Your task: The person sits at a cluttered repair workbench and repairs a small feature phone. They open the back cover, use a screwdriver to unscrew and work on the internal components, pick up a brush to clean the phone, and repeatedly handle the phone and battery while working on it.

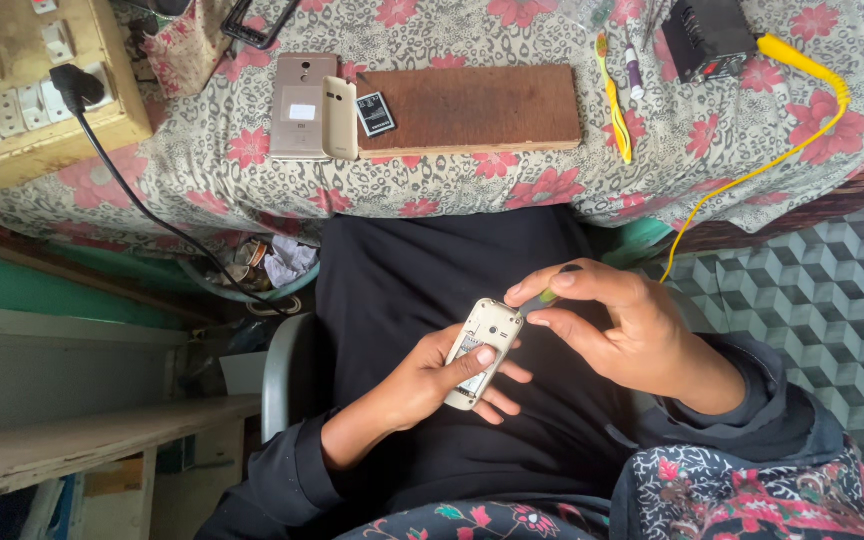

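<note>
While we hold the small cream phone (482, 350) over our lap, back side up with its cover off and the inner compartment showing, our left hand (432, 378) wraps it from below, thumb pressed across its lower half. Our right hand (620, 325) is closed on a thin green-tipped tool (549, 295), pinched between thumb and forefinger, its end just beside the phone's upper corner; whether it touches we cannot tell. Beyond our knees lies the desk (712, 160), covered in a floral cloth. Near its front edge rests a brown wooden board (472, 108), and touching the board's left end sits a dark flat battery (375, 113). Just left of that lie a cream back cover (340, 118) and a gold smartphone (299, 105), face down, side by side. Toward the right end we see a yellow toothbrush (614, 100), a black box (707, 38) at the far edge, and a yellow cable (802, 120) trailing off the front edge. At the left corner stands a wooden switchboard (27, 85) with a black plug (74, 85) in it.
</note>
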